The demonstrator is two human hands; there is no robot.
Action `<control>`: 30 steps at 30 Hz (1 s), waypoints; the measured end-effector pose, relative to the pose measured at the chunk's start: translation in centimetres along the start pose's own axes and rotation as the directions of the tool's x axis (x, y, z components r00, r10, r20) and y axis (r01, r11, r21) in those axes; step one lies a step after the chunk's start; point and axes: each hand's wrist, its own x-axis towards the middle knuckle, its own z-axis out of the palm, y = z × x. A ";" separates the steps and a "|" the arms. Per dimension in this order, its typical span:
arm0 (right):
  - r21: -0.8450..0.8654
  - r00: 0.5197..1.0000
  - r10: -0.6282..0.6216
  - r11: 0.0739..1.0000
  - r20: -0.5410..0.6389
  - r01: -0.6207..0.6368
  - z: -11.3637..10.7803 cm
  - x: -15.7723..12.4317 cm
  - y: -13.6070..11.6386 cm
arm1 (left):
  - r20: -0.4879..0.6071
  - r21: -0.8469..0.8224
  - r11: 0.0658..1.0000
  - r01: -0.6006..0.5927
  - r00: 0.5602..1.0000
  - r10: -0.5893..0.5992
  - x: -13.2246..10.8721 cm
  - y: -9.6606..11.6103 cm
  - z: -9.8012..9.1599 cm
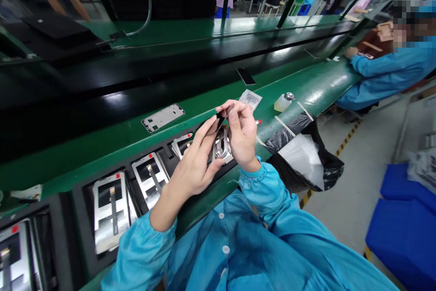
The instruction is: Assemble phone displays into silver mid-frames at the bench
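Both my hands are together above the front of the green bench. My left hand (194, 164) is curved along one side of a thin dark phone screen panel (222, 120), with the thumb reaching below. Pinched at its upper edge, the panel is also held by my right hand (243, 132), whose fingers hide part of it. Just beneath sits a silvery phone part (221, 145), partly covered by my hands; whether it touches them I cannot tell. To the left, white-framed phone screen assemblies (149, 177) with ribbon cables and red tabs lie in a black foam tray (83, 209).
Farther back lie a grey phone frame (163, 117) and a dark phone screen (245, 76). A bottle of yellowish liquid (282, 102) stands right, near a small clear bag (251, 98). A black bin bag (327, 168) hangs off the edge. A co-worker (391, 64) sits farther right.
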 end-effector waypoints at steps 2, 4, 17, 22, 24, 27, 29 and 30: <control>-0.048 0.998 -0.021 0.999 0.063 0.024 -1.7 0.2 0.1 | -0.026 -0.023 1.000 -0.009 1.000 0.008 0.0 0.1 0.4; -0.129 0.989 -0.037 0.990 0.140 0.055 -4.9 0.7 0.7 | -0.070 -0.050 0.998 0.034 0.997 -0.038 0.0 0.3 0.8; -0.766 0.754 0.657 0.491 0.012 -0.415 -26.6 5.0 13.5 | -0.309 -0.397 0.879 0.263 0.864 -0.397 0.2 2.0 -1.7; -0.832 0.699 0.715 0.382 -0.010 -0.402 -27.7 6.0 14.8 | -0.284 -0.455 0.830 0.324 0.830 -0.480 0.1 2.4 -1.8; -0.862 0.691 0.723 0.341 -0.015 -0.376 -27.8 6.2 14.9 | -0.278 -0.470 0.819 0.328 0.826 -0.490 0.3 2.5 -1.9; -0.907 0.698 0.715 0.274 -0.029 -0.319 -27.7 6.2 15.2 | -0.252 -0.533 0.777 0.335 0.813 -0.524 0.5 2.8 -2.0; -0.935 0.713 0.700 0.223 -0.044 -0.276 -27.5 5.9 15.2 | -0.243 -0.556 0.754 0.351 0.798 -0.551 0.6 3.0 -2.0; -0.946 0.722 0.690 0.196 -0.053 -0.257 -27.4 5.8 15.2 | -0.241 -0.559 0.747 0.359 0.792 -0.561 0.6 3.1 -2.1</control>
